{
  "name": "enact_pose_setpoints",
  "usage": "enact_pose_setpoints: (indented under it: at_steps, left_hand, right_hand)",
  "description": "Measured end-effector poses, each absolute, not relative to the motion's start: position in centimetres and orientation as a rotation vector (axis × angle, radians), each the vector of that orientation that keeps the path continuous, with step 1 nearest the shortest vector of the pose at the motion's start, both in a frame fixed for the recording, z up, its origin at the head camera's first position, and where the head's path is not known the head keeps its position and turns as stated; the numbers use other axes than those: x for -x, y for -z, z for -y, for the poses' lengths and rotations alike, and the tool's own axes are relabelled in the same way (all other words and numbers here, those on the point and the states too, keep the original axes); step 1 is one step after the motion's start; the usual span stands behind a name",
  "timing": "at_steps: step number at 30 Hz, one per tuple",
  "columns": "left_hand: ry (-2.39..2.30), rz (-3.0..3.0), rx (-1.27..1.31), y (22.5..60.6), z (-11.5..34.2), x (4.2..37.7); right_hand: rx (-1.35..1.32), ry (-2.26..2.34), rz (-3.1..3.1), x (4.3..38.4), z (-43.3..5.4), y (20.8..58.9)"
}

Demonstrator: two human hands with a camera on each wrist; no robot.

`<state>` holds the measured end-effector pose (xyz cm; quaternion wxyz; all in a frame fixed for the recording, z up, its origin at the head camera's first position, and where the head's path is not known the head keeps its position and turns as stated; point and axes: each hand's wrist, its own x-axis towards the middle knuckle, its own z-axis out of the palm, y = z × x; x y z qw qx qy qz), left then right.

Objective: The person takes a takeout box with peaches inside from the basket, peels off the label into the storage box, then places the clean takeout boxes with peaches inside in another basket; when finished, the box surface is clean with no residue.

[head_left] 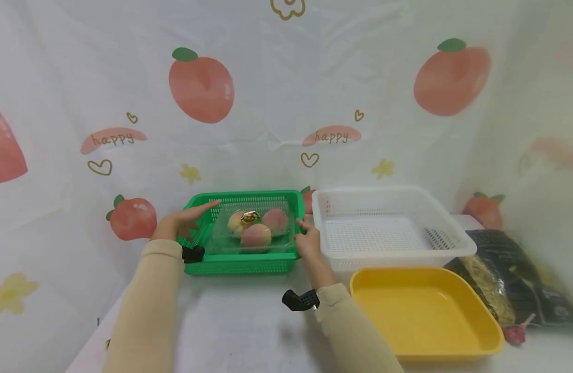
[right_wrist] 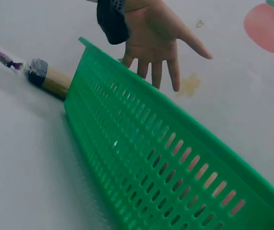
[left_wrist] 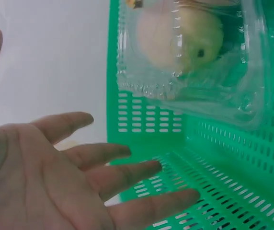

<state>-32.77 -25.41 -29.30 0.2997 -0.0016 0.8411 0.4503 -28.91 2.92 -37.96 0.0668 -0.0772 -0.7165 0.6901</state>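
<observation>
The clear plastic box (head_left: 252,226) with peaches (head_left: 256,236) lies inside the green basket (head_left: 249,265), and to handle it well I think both palms should meet its two ends at equal height and press only softly, because such thin plastic probably bends. The left hand (head_left: 186,220) is wide, with straight spread fingers and nothing in it, while the right hand (head_left: 309,241) has loosely parted fingers near the box's right end, and I cannot tell if they touch it. The right wrist view shows a purple wrapped sweet (right_wrist: 5,58), which I cannot make out in the head view.
</observation>
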Motion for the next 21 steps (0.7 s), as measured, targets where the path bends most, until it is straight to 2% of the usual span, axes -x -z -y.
enact_pose_setpoints:
  at_steps: [7, 14, 21]
  left_hand:
    - [-1.335, -2.175, 0.064, 30.7, 26.3, 33.4]
    - [-1.599, -2.083, 0.006, 33.7, 26.6, 34.0]
    - [-1.574, -2.084, -0.080, 35.8, 26.5, 34.4]
  right_hand:
    - [0.203, -1.972, 2.178, 28.7, -2.1, 38.6]
    - [0.193, -1.942, 2.145, 28.6, -2.1, 38.7]
    - [0.185, -1.938, 2.139, 28.6, -2.3, 38.8]
